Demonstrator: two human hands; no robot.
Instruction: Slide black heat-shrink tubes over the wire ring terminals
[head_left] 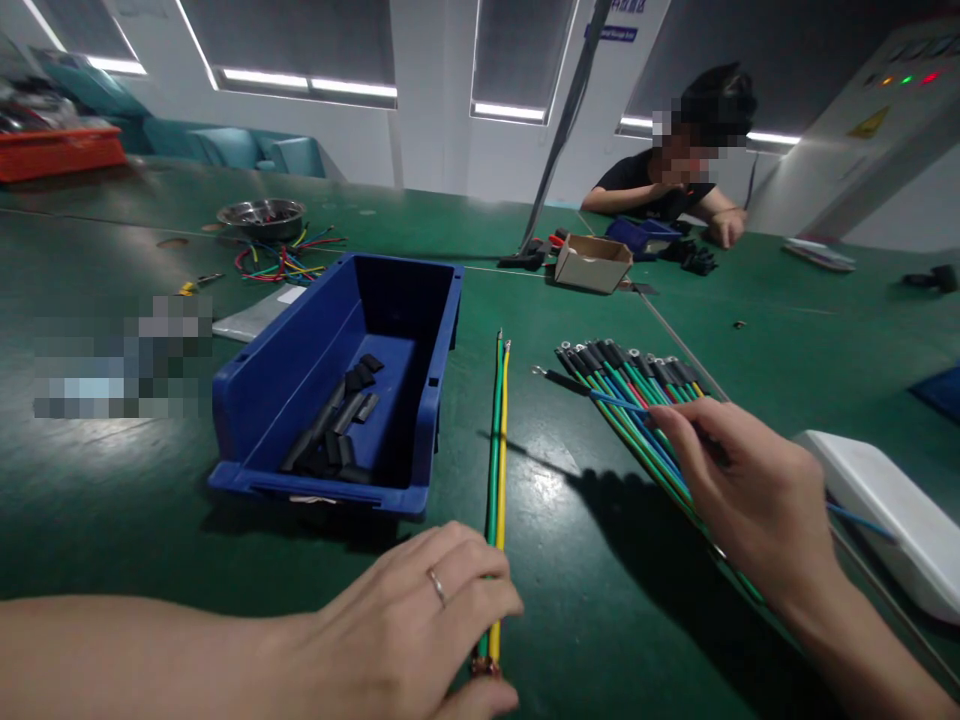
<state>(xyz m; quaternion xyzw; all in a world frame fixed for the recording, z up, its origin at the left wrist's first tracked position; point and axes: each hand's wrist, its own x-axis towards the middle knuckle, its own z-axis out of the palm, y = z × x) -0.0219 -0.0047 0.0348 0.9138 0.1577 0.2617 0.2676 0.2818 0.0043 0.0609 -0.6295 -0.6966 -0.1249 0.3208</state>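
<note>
Head view: right hand (750, 485) pinches a blue ring-terminal wire (619, 401); left hand (416, 615) covers green wire (493, 460) and yellow wire (503, 460), grip unclear.

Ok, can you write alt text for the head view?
A person's right hand holds a blue wire with a black sleeve near its tip over a bundle of wires on a green table; the left hand lies over a green wire and a yellow wire. A blue bin of black pieces stands nearby; another person is across the table.
</note>
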